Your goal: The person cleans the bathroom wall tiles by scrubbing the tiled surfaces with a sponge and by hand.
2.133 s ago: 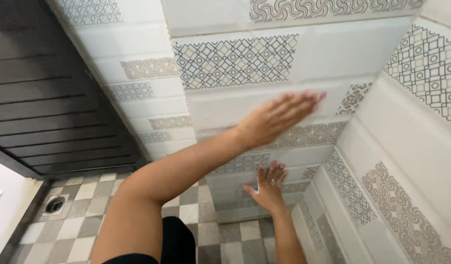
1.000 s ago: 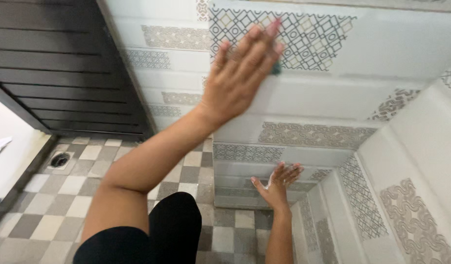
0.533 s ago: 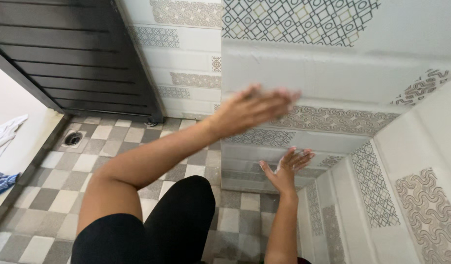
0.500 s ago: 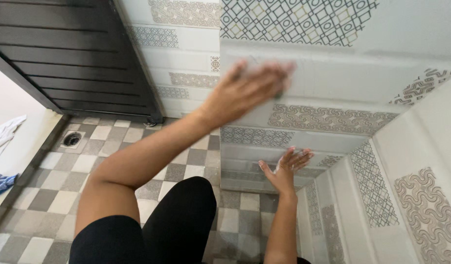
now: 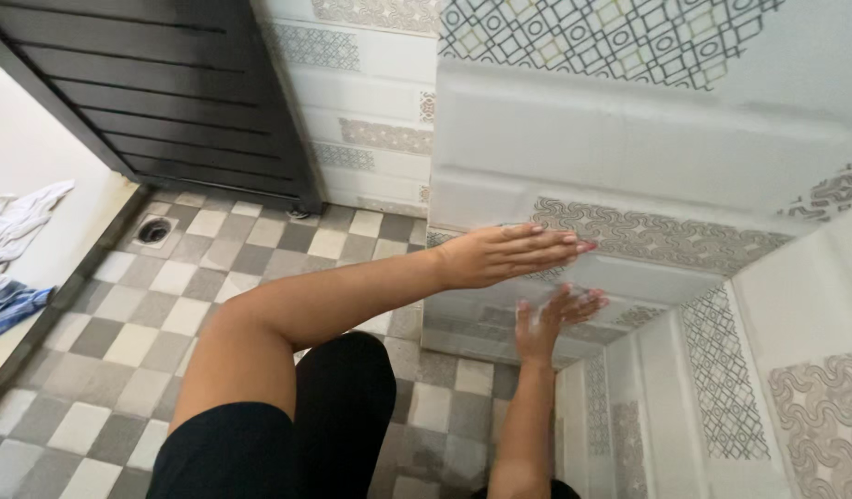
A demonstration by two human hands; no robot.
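Her left arm stretches forward from the lower left, bare from the shoulder and bent a little at the elbow, the wrist straight. The left hand (image 5: 505,256) is flat and open, palm turned away, its fingers (image 5: 551,242) held together and pointing to the right. The right forearm rises almost straight up from below. The right hand (image 5: 548,319) sits just under the left one, open too, fingers (image 5: 578,303) spread loosely and slightly blurred. Neither hand grips anything.

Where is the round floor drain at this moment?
In the head view, the round floor drain sits at the far left on the checkered floor, below the dark slatted door, far from the left hand on the tiled wall.
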